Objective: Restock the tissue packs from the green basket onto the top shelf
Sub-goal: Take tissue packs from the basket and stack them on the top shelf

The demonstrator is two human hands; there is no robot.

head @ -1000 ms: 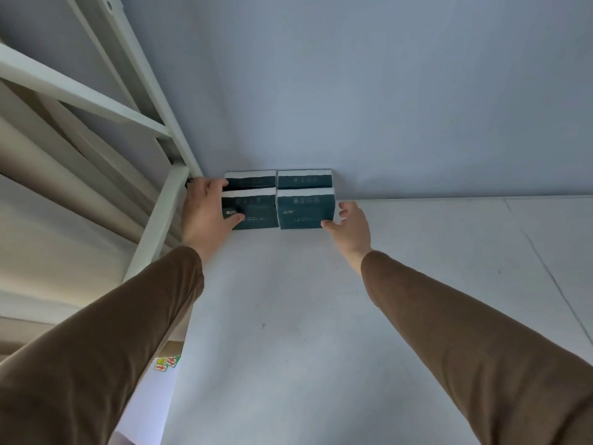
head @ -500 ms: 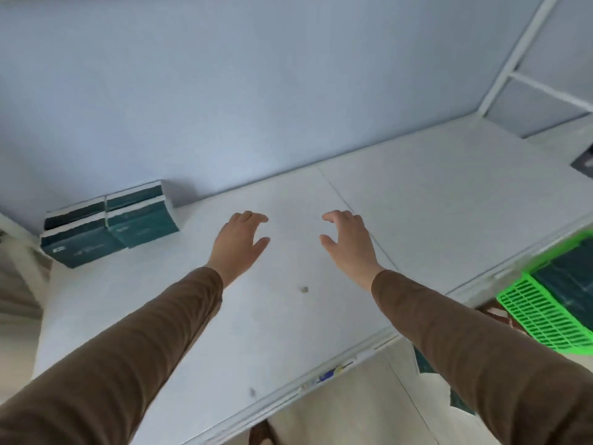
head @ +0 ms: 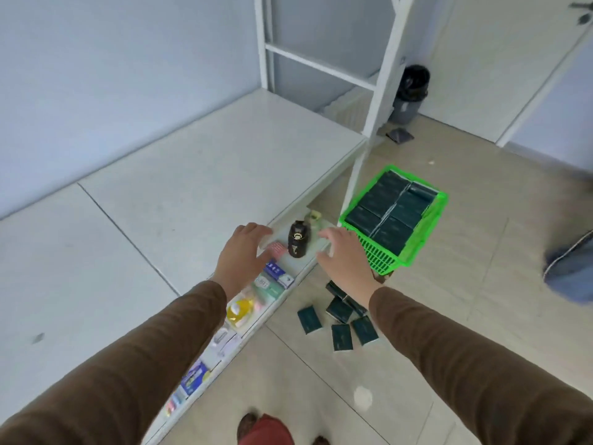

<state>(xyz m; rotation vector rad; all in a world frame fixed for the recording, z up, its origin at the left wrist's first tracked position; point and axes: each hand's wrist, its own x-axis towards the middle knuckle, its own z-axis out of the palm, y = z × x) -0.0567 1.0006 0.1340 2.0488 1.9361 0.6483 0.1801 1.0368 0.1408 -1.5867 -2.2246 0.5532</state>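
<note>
The green basket [head: 383,262] stands on the floor at the right, beside the rack's white post, filled with several dark teal tissue packs [head: 390,211]. More teal packs [head: 340,317] lie scattered on the floor tiles below my right arm. The white top shelf [head: 154,200] spreads across the left and centre. My left hand [head: 243,255] hovers over the shelf's front edge, fingers relaxed, holding nothing. My right hand [head: 342,256] hangs just left of the basket, fingers spread, holding nothing. The packs placed earlier are out of view.
A lower shelf [head: 316,250] under the top shelf's edge carries a dark bottle [head: 298,239], a yellow item [head: 240,310] and small boxes [head: 278,275]. A grey bin [head: 410,94] stands behind the white post [head: 373,101]. A blurred blue-grey object [head: 569,271] sits at far right.
My view swung right and down from the shelf's back-left corner to the basket on the floor. Both hands let go of the stacked packs and drew back past the shelf's front edge.
</note>
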